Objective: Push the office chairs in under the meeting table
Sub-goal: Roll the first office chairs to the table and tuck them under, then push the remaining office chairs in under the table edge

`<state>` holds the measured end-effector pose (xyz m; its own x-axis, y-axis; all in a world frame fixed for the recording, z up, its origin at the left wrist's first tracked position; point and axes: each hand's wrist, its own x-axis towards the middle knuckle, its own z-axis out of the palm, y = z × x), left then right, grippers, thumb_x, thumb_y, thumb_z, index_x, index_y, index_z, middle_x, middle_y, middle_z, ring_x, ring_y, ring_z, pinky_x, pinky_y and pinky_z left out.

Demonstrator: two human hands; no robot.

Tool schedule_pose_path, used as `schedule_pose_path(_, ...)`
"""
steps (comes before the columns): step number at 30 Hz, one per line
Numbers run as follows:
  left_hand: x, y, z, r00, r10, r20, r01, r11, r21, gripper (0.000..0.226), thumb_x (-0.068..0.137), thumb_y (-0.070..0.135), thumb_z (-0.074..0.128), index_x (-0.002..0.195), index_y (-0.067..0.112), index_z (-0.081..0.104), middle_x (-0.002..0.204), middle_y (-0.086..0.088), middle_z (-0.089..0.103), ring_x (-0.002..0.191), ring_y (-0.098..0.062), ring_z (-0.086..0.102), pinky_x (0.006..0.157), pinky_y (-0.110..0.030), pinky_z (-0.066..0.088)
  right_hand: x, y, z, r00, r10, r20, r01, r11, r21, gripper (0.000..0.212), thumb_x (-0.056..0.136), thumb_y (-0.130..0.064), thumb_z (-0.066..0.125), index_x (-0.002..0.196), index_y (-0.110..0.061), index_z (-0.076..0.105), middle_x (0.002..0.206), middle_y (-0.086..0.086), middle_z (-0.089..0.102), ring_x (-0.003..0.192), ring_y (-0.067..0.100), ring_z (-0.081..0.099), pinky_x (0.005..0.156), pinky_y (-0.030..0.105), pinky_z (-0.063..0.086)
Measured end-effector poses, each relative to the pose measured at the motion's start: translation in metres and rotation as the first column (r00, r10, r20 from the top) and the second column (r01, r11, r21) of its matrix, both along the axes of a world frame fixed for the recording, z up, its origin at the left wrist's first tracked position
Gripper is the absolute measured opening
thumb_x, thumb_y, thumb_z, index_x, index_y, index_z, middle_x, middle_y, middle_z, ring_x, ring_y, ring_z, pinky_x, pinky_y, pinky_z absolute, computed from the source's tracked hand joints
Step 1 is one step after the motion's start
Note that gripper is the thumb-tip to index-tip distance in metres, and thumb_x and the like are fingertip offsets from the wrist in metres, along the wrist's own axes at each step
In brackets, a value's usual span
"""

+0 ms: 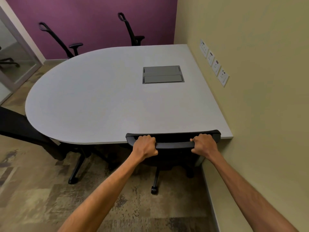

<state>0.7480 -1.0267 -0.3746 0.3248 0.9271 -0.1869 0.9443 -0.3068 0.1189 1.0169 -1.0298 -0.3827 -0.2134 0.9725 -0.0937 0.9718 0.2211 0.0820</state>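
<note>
We've got both hands on the black plastic-backed office chair (173, 144): left hand (145, 146) and right hand (204, 144) fingers wrapped tight around its top rail. Chair sits tucked against the near edge of the light grey round-ended table (103, 97), beside the beige wall (259, 81).

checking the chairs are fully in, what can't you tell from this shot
Head view only:
- Seat of the gripped chair: hidden under the table, so its depth is unclear.
- Left chair: cut off by the frame edge.
- Two far chairs: seats and bases hidden behind the tabletop.
- Wall sockets: too small to read.
</note>
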Motion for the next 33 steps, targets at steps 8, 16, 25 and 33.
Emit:
schedule_pose_path(8,-0.004,-0.005,-0.014,0.999,-0.034,0.001,0.033,0.997,0.077,0.033,0.078,0.043,0.055,0.080,0.011,0.061,0.069,-0.004,0.065,0.063,-0.024,0.061,0.074,-0.040,0.054,0.001,-0.006,-0.008,0.995,0.066,-0.080,-0.063,0.997,0.038,0.055,0.070,-0.063,0.029,0.078,-0.024,0.067,0.053,-0.009,0.044,0.050,0.009,0.040,0.050,0.019,0.017)
schedule_pose_path(16,-0.060,-0.042,-0.015,0.981,-0.074,0.178,-0.018,0.883,0.468,0.068,0.086,0.071,0.041,0.122,0.014,0.052,0.122,-0.005,0.056,0.111,-0.020,0.052,0.101,-0.036,0.041,-0.071,0.005,0.010,0.903,0.256,-0.345,-0.138,0.933,0.333,0.054,0.086,-0.072,0.040,0.106,-0.024,0.054,0.106,-0.003,0.054,0.097,0.017,0.049,0.085,0.031,0.031)
schedule_pose_path(25,-0.246,-0.101,-0.010,0.858,0.435,0.273,-0.513,0.708,0.485,0.090,0.091,0.070,0.032,0.154,0.008,0.017,0.163,-0.010,0.009,0.152,-0.024,0.002,0.123,-0.047,0.011,-0.296,0.020,0.036,0.835,0.353,-0.422,-0.170,0.895,0.412,0.059,0.094,-0.060,0.033,0.140,-0.024,0.037,0.149,0.002,0.030,0.139,0.021,0.028,0.109,0.047,0.022)
schedule_pose_path(33,-0.450,-0.144,0.041,0.676,0.637,0.370,-0.716,0.447,0.537,0.094,0.093,0.061,0.035,0.153,-0.002,-0.001,0.163,-0.018,-0.007,0.151,-0.030,-0.007,0.122,-0.051,0.007,-0.517,0.032,0.078,0.724,0.514,-0.460,-0.298,0.835,0.464,0.062,0.098,-0.049,0.019,0.152,-0.019,0.020,0.160,0.002,0.018,0.148,0.017,0.010,0.119,0.043,0.006)
